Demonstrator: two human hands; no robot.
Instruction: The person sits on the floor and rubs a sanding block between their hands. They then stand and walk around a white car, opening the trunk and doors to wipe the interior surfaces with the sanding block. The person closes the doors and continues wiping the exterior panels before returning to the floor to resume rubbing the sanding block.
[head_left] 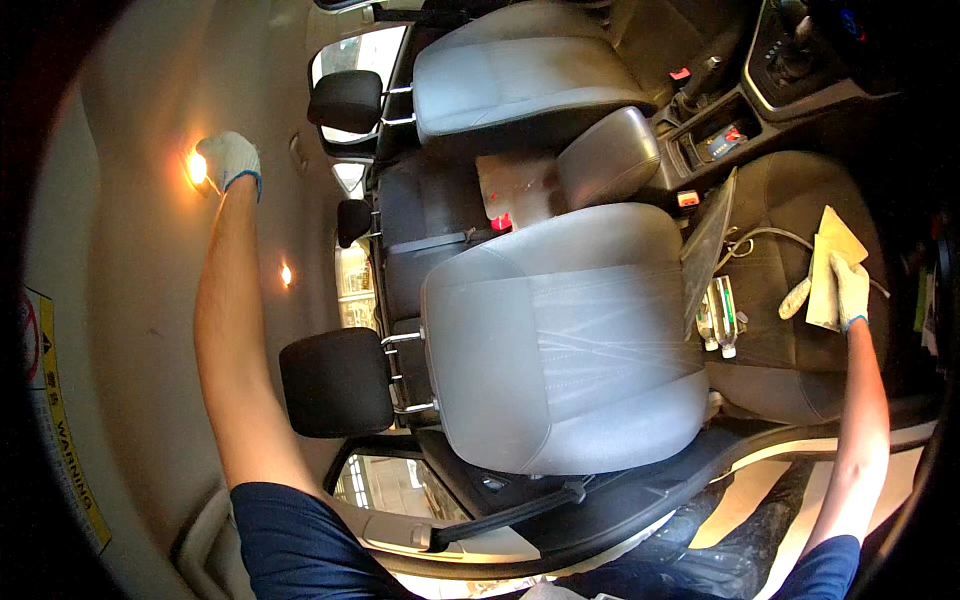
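Observation:
Up at the car's headliner, my left hand (pixel 230 158), in a white work glove with a blue cuff, is bunched beside a glowing roof lamp (pixel 197 167). The glare hides its fingertips and whatever they may hold. Over the dark seat cushion at the right, my right hand (pixel 853 290), gloved the same way, grips a beige flat sheet (pixel 832 255) that looks like folded card. A small whitish piece (pixel 795 298) lies just left of this sheet. Near it, a pale cord (pixel 770 232) curves across the cushion.
Clear bottles (pixel 720 315) lie on the near seat cushion against a dark flat panel (pixel 712 250). The near grey backrest (pixel 570 340) fills the middle, its black headrest (pixel 337 390) to the left. Beyond are the far seat (pixel 520 85) and centre armrest (pixel 610 160). Another lamp (pixel 287 273) glows.

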